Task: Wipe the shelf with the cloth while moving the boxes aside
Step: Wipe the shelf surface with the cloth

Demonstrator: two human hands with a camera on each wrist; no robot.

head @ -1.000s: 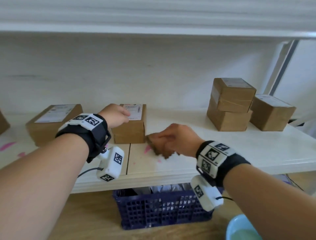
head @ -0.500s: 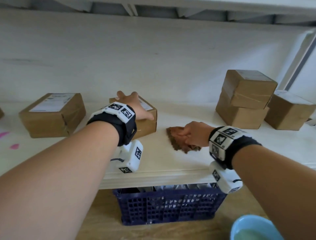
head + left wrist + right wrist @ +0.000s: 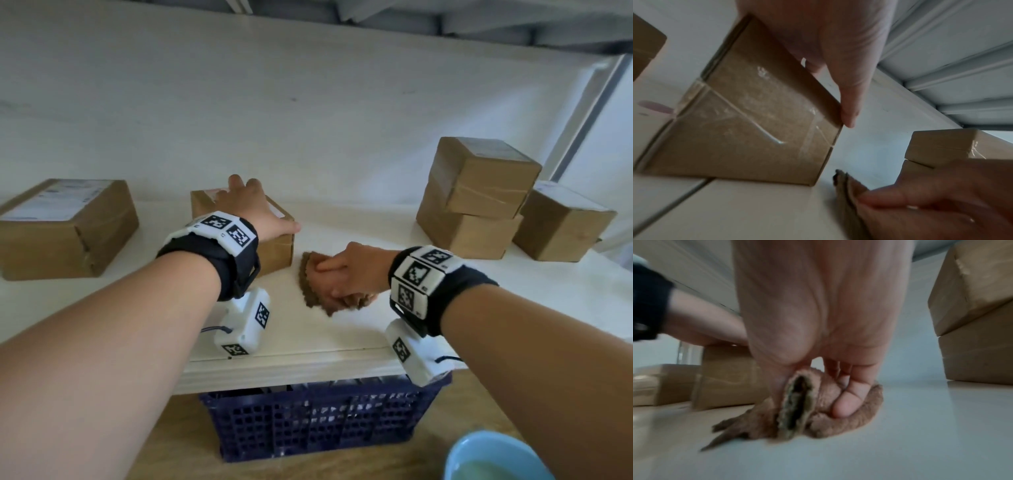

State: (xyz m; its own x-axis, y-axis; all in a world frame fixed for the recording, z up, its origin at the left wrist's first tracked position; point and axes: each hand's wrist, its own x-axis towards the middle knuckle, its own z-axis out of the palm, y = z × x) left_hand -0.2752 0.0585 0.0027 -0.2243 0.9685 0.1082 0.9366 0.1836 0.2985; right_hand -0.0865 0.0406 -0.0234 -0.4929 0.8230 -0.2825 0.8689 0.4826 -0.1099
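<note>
Head view: my left hand (image 3: pixel 255 209) lies spread atop the box (image 3: pixel 275 255); my right hand (image 3: pixel 346 274) grips the bunched cloth (image 3: pixel 310 282) on the shelf (image 3: pixel 342 334) beside it. Cloth appears soft and limp: hold it bunched, press flat.

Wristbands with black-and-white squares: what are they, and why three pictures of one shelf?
No machine here: a person works with bare hands. Each wristband carries a small camera. The wide picture comes from a camera on the head; the other two look along each hand. The left hand rests on a cardboard box; the right hand grips a brown cloth pressed on the white shelf. More boxes stand on either side; a blue crate sits below.
</note>
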